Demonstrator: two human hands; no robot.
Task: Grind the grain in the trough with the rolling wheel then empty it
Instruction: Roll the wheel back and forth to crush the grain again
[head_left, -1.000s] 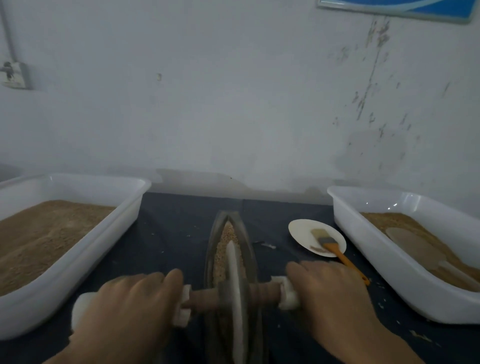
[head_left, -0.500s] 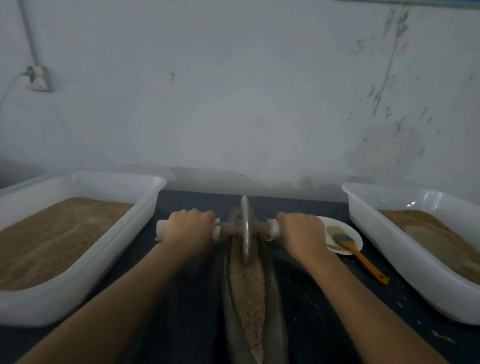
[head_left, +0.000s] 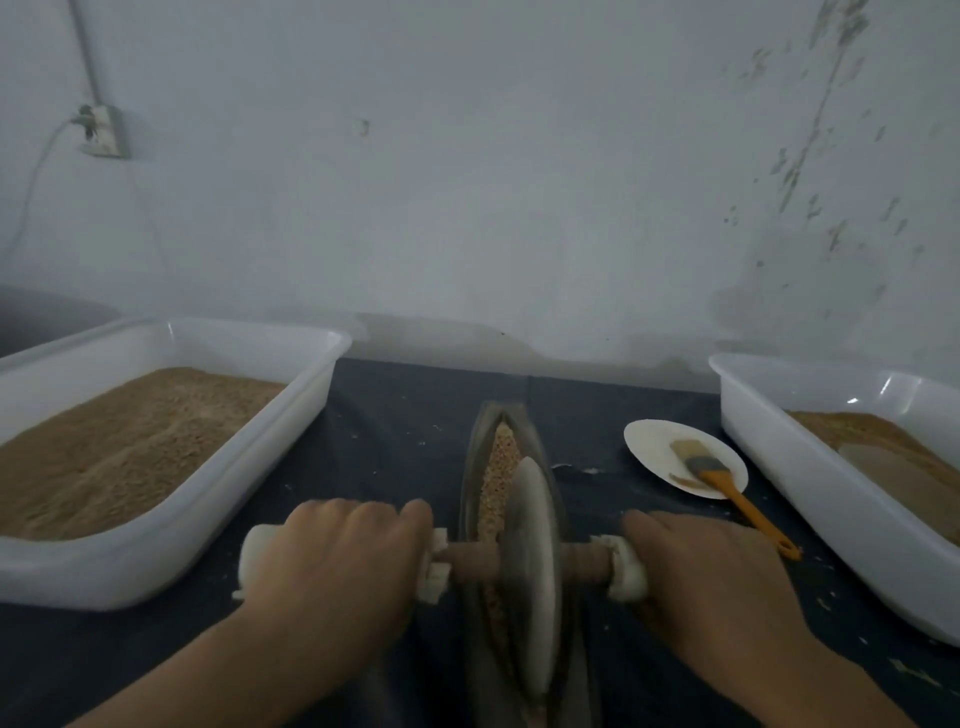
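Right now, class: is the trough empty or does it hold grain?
Holds grain: tan grain lies in the trough beyond the rolling wheel.

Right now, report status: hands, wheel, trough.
Left hand and right hand grip the axle. Wheel in trough, grain ahead. Nothing blocking.

Your right hand (head_left: 711, 582) hides its end of the axle; the trough (head_left: 519, 426) runs off the bottom edge, the right tub (head_left: 769, 467) off the right edge, and the wheel (head_left: 530, 561) is blurred

Scuffed pale wall (head_left: 467, 182) with a socket (head_left: 104, 132) behind dark tabletop (head_left: 405, 415).
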